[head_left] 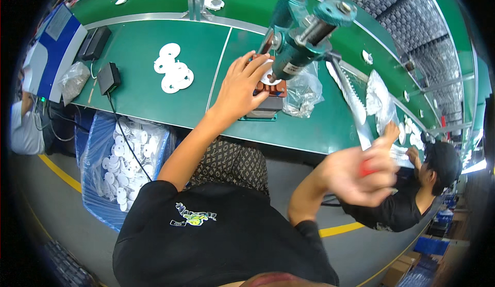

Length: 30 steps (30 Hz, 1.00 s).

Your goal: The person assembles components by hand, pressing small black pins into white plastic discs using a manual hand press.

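Note:
A green hand press (304, 44) stands at the far edge of the green worktable, with a long metal lever (356, 111) reaching toward me on the right. My right hand (361, 176), smeared by motion, wraps round the lever's lower end; a bit of red shows between its fingers. Beneath the press ram, a white plastic disc (269, 78) sits in a reddish-brown fixture (278, 89). My left hand (242, 83) is open beside it, fingers stretched out and spread over the fixture's left side, fingertips at the disc. Whether they touch it I cannot tell.
Several white discs (175, 70) lie on the table to the left. A blue-lined bin (98, 184) of white parts stands below. Clear plastic bags (304, 93) rest beside the press. A black adapter (108, 78) trails a cable. A co-worker (412, 194) handles white parts at right.

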Tool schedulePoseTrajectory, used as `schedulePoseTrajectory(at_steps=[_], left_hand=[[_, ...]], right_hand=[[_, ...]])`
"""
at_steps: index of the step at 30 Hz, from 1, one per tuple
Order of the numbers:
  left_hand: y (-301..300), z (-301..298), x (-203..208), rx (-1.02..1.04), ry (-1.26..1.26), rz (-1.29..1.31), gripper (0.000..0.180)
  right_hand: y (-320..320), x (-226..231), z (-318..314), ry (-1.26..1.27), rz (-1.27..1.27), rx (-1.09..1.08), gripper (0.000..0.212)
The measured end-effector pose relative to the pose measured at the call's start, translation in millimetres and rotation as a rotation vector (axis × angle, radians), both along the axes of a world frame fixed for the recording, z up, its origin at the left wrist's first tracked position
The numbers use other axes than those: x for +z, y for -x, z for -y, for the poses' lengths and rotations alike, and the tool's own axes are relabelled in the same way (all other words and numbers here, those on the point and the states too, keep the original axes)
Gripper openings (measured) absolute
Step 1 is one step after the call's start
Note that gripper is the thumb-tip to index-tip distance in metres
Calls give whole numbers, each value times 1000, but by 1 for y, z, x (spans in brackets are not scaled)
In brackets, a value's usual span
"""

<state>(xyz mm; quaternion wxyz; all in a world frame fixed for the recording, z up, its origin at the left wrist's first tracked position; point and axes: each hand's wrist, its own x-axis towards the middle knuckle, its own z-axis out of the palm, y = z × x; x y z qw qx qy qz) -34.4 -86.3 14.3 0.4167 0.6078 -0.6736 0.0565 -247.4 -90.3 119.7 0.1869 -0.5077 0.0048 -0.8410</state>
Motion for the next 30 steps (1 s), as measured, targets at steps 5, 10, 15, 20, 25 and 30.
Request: schedulePoseTrajectory(at_steps=[5,10,15,20,25,30], left_hand=[[-3,-1,6,6,149,101,49],[8,-48,13,-117,159,-105,46],[46,-102,-6,-334,-267,-1124,42],[38,-87,9,-331,-319,-512,44],[-96,-52,14,319,-49,-29,35],[-236,-22,-35,643,-733,129,46]], right_hand=[[-33,82,49,-91,-255,144,59],[-18,-38,29,-74,-838,-234,27],[-31,-123,-16,-105,-1008,-147,41],[16,-131,-6,-403,-978,-181,48],[126,-127,79,-991,-595,-497,46],[260,-176,171,-1100,-827,-585,43]])
